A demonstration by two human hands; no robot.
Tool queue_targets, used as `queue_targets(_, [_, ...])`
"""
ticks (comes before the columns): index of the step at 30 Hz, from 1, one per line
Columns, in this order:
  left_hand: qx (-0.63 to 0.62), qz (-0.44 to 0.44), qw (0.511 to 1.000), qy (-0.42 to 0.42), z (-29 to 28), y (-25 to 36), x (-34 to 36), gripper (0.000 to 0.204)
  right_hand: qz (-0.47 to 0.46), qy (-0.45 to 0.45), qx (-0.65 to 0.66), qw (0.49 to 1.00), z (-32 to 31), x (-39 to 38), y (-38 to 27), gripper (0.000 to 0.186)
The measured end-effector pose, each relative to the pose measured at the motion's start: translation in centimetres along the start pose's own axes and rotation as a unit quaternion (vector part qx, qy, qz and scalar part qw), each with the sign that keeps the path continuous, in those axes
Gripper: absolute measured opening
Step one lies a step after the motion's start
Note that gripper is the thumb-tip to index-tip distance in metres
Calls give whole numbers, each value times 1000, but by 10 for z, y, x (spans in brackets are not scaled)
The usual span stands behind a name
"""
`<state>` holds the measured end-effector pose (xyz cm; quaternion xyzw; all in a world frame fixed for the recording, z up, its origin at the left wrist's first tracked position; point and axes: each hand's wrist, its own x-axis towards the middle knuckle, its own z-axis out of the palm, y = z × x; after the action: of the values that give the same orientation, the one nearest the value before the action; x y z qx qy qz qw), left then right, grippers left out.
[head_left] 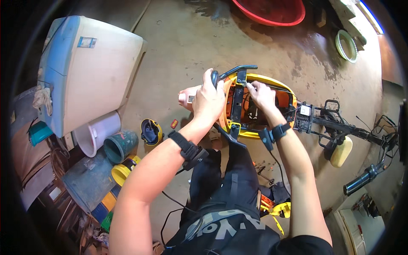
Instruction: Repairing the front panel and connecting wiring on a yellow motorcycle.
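In front of me lies a partly stripped scooter body with a yellow and orange shell (272, 80) and a black frame inside. My left hand (209, 101) is closed around the end of a bent black bar (240, 68) at the shell's left end. A pale pinkish piece with a small dark panel (186, 98) shows beside that hand, partly hidden. My right hand (263, 97) bends over the shell's opening, its fingers pinched together near a black crossbar (237, 102) with yellow brackets. Whatever its fingertips hold is too small to make out.
To the right stretches the scooter's black frame (340, 125) with a handlebar grip (359, 182). A yellow-black helmet-like shell (151, 131), buckets (120, 145) and a white-blue appliance (97, 72) stand left. Yellow parts (280, 209) and loose hardware lie near my legs. A red basin (272, 12) sits ahead.
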<state>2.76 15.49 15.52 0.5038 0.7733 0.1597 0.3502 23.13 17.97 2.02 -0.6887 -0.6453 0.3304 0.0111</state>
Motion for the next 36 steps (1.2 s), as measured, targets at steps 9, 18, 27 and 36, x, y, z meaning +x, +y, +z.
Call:
queue_targets(9, [49, 2, 998, 42, -1, 2, 1, 47, -122, -80, -194, 970, -38, 47, -27, 36])
queue_targets(18, [57, -17, 997, 41, 0, -1, 1, 45, -162, -130, -277, 938, -49, 80, -38, 47])
queue_targets(27, [31, -19, 999, 36, -6, 0, 1, 42, -50, -75, -169, 982, -19, 40, -21, 57])
queue_targets(36, [24, -24, 999, 38, -4, -2, 3, 41, 299, -35, 629, 717, 80, -7, -86, 21])
